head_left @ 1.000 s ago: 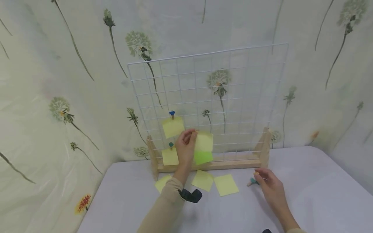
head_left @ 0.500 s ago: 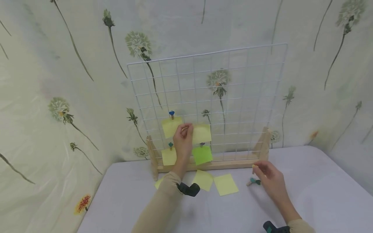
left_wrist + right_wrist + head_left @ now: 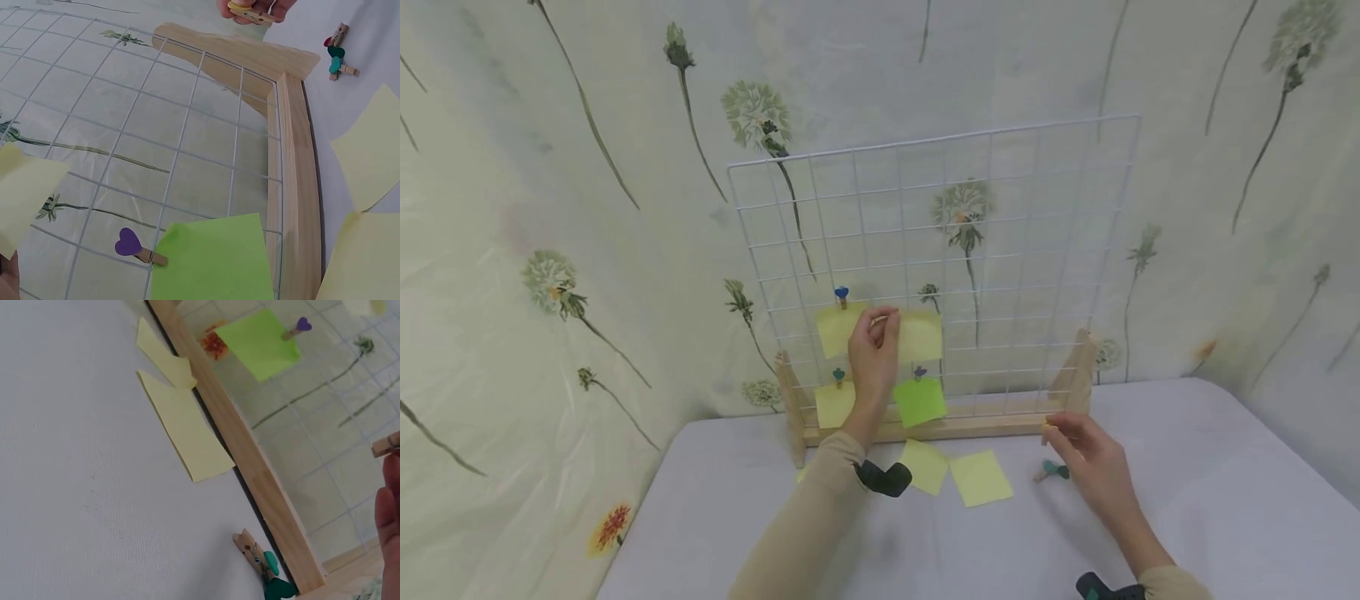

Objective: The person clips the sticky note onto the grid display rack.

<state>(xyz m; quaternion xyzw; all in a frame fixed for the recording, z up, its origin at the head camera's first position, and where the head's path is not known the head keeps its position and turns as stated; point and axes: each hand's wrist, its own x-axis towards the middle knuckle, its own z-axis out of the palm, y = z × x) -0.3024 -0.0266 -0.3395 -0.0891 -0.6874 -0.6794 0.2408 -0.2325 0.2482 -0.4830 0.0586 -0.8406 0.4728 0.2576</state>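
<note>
My left hand [image 3: 874, 358] pinches the left edge of a pale yellow sticky note [image 3: 921, 335] at the white wire grid [image 3: 970, 143]. Right below that note hangs a green sticky note [image 3: 921, 403], held by a purple-heart clothespin [image 3: 136, 246]. To the left, two more yellow notes are clipped on the grid, the upper one [image 3: 832, 331] by a blue-heart clothespin [image 3: 842, 293], the lower one [image 3: 831, 407] by a green-topped clothespin [image 3: 838, 375]. Above the table at the right, my right hand [image 3: 1097, 467] pinches a small wooden clothespin [image 3: 253, 14] with a yellow top.
Wooden feet and a bar [image 3: 985, 427] support the grid. In front of it two yellow notes [image 3: 981, 478] lie on the white table [image 3: 985, 550]; another is mostly behind my left forearm. Several loose clothespins [image 3: 335, 59] lie near the right foot. A flowered cloth hangs behind.
My left hand has raised the yellow note and shifted it slightly left, uncovering the purple-heart clothespin over the green note. My right hand has moved slightly left and up with its clothespin.
</note>
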